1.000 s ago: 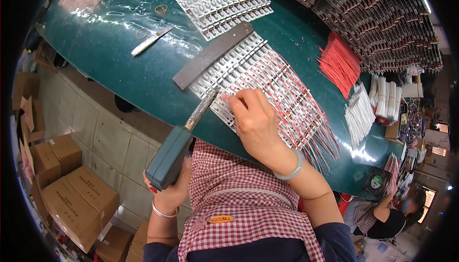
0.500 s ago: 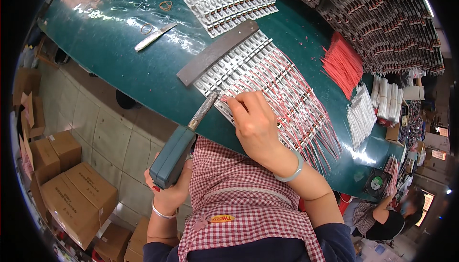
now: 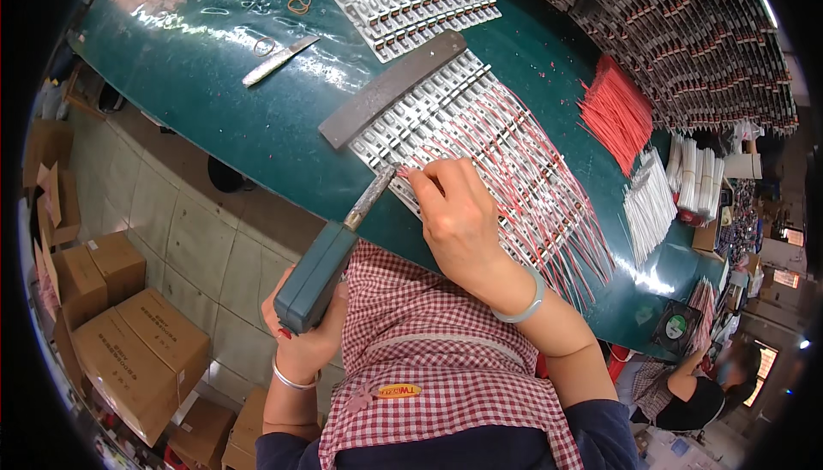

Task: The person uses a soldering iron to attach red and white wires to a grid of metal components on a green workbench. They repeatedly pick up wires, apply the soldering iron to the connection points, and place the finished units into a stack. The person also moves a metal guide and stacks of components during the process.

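Observation:
My left hand (image 3: 307, 346) is wrapped round a teal soldering gun (image 3: 317, 277) with a metal barrel. Its tip meets the lower left edge of a panel of small metal contact strips (image 3: 429, 131). There, my right hand (image 3: 459, 221) pinches the end of a thin red wire (image 3: 403, 172), right beside the tip. Many red and white wires (image 3: 514, 170) lie in rows across the strips and trail off to the right. A dark flat bar (image 3: 394, 88) lies along the panel's upper left edge.
A second metal panel (image 3: 411, 7) lies farther back. Tweezers (image 3: 279, 62) and rubber bands (image 3: 298, 5) lie on the green table (image 3: 189, 84). Red wires (image 3: 617, 114) and white wires (image 3: 650, 213) are piled at right, near stacked strips (image 3: 686, 41). A co-worker (image 3: 694, 388) sits at lower right.
The soldering gun has shifted slightly right and up, bringing its tip closer to my right fingertips. My right hand has barely moved and keeps its pinch.

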`<action>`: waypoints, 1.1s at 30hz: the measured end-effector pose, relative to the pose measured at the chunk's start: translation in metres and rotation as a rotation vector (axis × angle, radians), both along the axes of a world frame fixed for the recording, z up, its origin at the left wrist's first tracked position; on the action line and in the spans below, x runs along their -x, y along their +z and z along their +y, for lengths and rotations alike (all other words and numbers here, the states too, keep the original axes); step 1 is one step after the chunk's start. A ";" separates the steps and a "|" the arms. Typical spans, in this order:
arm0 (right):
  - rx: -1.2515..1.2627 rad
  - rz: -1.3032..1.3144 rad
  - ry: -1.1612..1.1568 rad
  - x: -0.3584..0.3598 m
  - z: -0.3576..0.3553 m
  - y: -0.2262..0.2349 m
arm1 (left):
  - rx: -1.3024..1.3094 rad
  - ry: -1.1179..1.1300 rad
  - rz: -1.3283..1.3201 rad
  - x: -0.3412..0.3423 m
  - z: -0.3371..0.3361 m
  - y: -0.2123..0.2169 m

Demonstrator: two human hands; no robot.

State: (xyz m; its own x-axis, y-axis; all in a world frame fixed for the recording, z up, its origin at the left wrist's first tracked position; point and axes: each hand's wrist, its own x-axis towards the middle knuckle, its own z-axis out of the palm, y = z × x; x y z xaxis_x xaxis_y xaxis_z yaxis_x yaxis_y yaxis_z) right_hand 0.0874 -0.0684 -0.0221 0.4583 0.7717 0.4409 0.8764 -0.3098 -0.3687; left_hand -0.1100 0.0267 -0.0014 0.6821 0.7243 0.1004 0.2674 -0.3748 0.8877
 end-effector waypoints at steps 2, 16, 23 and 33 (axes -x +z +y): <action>0.001 -0.001 0.002 0.000 0.000 0.001 | 0.053 0.054 -0.001 0.002 -0.002 -0.001; -0.012 0.016 0.036 0.006 -0.002 0.004 | 0.088 0.137 0.008 0.018 -0.008 -0.009; 0.003 0.056 0.027 0.009 -0.001 0.001 | 0.114 0.101 0.011 0.021 -0.007 -0.009; 0.006 -0.017 0.072 0.007 -0.002 -0.003 | 0.125 0.050 0.003 0.016 -0.005 -0.006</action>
State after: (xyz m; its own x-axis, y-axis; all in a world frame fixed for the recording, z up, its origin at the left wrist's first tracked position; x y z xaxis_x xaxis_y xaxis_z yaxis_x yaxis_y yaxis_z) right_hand 0.0806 -0.0701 -0.0255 0.3938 0.8052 0.4435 0.9027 -0.2476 -0.3520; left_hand -0.1257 0.0216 -0.0073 0.6448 0.7643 0.0051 0.2857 -0.2471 0.9259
